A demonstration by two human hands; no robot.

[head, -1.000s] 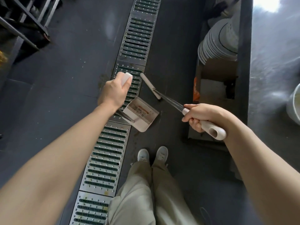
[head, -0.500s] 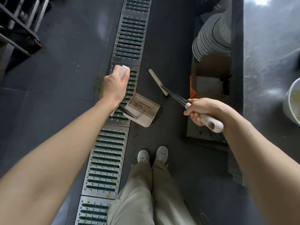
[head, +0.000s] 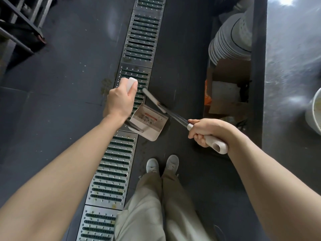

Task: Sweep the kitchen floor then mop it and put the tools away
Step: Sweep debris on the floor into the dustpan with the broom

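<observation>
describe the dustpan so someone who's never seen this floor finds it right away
Follow the long metal drain grate running down the dark floor to where the person's left hand hovers. Just below that hand sits the beige plastic dustpan, half on the grate. It alone has a comb-toothed edge and a red label inside.

Probably a commercial kitchen: steel floor drain grates point(head: 137, 40), stacked plates point(head: 224, 44) beneath a metal counter point(head: 291, 66)

Two hands: left hand point(head: 119, 101), right hand point(head: 205, 131). One dustpan point(head: 149, 124). One broom point(head: 175, 115). Two shoes point(head: 162, 165). One plate stack point(head: 225, 42). One bucket point(head: 314, 113). Grate panels point(head: 111, 173): five visible.
</observation>
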